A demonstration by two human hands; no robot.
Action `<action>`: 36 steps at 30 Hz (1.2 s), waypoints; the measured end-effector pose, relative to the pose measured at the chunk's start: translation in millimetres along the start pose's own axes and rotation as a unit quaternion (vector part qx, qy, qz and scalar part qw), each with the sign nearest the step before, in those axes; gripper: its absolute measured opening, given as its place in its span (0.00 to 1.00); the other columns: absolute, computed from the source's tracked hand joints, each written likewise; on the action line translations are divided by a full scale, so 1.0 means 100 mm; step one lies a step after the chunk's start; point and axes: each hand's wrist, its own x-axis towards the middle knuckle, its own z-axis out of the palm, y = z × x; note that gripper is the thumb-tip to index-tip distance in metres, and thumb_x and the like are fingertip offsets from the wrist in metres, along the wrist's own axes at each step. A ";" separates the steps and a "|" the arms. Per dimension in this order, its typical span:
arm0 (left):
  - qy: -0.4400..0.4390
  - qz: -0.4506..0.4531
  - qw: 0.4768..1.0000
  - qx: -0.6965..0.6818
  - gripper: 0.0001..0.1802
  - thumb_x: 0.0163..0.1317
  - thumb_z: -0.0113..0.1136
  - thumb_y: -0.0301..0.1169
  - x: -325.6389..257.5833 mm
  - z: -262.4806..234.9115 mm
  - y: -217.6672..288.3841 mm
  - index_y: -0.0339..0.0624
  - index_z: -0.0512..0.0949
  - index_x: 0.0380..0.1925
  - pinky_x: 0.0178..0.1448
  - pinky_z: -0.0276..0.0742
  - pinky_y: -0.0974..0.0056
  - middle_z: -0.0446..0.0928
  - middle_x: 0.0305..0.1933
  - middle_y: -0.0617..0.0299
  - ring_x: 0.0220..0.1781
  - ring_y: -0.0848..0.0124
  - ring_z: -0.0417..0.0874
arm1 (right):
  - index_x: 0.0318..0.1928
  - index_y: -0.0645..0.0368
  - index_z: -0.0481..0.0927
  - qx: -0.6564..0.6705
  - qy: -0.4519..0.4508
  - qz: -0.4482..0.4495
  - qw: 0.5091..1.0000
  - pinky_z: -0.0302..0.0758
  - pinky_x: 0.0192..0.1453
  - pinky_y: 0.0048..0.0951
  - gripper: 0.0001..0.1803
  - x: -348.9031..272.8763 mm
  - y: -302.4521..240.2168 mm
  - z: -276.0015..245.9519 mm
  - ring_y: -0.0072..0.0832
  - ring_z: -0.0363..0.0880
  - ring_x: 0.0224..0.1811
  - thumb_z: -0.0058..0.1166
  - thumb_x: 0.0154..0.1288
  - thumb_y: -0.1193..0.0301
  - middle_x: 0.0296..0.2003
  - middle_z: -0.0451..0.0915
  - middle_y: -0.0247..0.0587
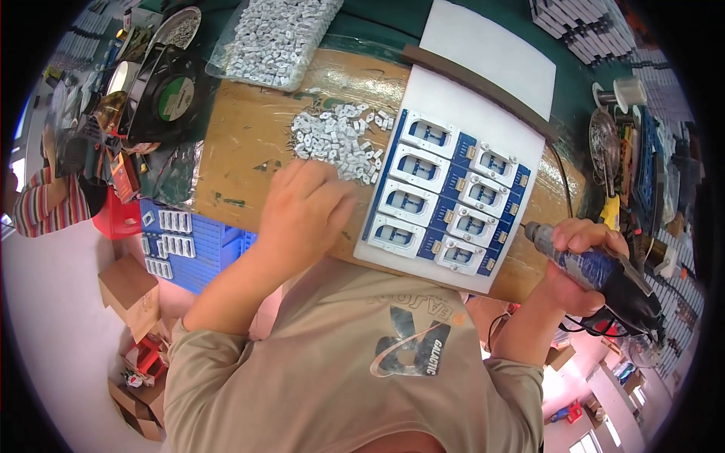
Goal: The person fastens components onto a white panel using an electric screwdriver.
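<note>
My left hand [306,202] rests at the near edge of a loose pile of small white plastic pieces [340,136], its fingers curled together and pointing down. Whatever is between those fingertips is hidden. In my right hand [578,264] is a power screwdriver [604,281] with a dark body and a bit pointing left, just off the right edge of a white foam board [453,94]. On that board lies a blue circuit-board panel [440,215], carrying two slanting columns of white rectangular frames [408,201]. Round screw-held pieces show at the right column's frames.
A dark bar [483,94] crosses the foam board. Behind the pile stands a clear tray [276,45] full of white pieces. A black fan [162,98] is at the left, and a wire spool [627,92] at the right. Blue crates [192,253] stand below the table's left edge.
</note>
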 end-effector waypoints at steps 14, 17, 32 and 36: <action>-0.031 -0.006 0.999 -0.008 0.15 0.45 0.66 0.28 -0.05 -0.05 0.02 0.46 0.80 0.37 0.42 0.66 0.59 0.71 0.35 0.63 0.37 0.63 0.72 | 0.61 0.60 0.64 0.034 -0.034 0.011 0.999 0.69 0.36 0.35 0.45 0.01 0.03 -0.05 0.33 0.72 0.32 0.55 0.55 0.37 0.35 0.72 0.43; -0.033 0.015 0.999 0.004 0.16 0.45 0.66 0.28 -0.05 -0.03 0.01 0.47 0.80 0.37 0.41 0.66 0.60 0.71 0.34 0.64 0.36 0.64 0.72 | 0.61 0.61 0.63 0.041 -0.042 -0.006 0.998 0.72 0.35 0.34 0.46 0.02 0.06 -0.05 0.34 0.74 0.32 0.58 0.54 0.40 0.35 0.73 0.45; -0.009 -0.001 1.000 -0.010 0.11 0.47 0.65 0.24 -0.19 -0.06 0.01 0.47 0.81 0.33 0.41 0.66 0.59 0.72 0.36 0.63 0.35 0.63 0.73 | 0.62 0.64 0.61 0.041 -0.071 -0.038 0.996 0.76 0.33 0.33 0.47 0.02 0.05 -0.03 0.36 0.76 0.32 0.61 0.54 0.43 0.36 0.75 0.49; -0.003 -0.007 1.000 0.018 0.11 0.47 0.65 0.24 -0.17 -0.04 -0.02 0.46 0.80 0.33 0.41 0.67 0.59 0.73 0.36 0.62 0.36 0.61 0.74 | 0.61 0.64 0.62 0.037 -0.058 -0.037 0.997 0.76 0.33 0.33 0.46 0.01 0.07 -0.02 0.36 0.76 0.31 0.61 0.54 0.42 0.36 0.75 0.48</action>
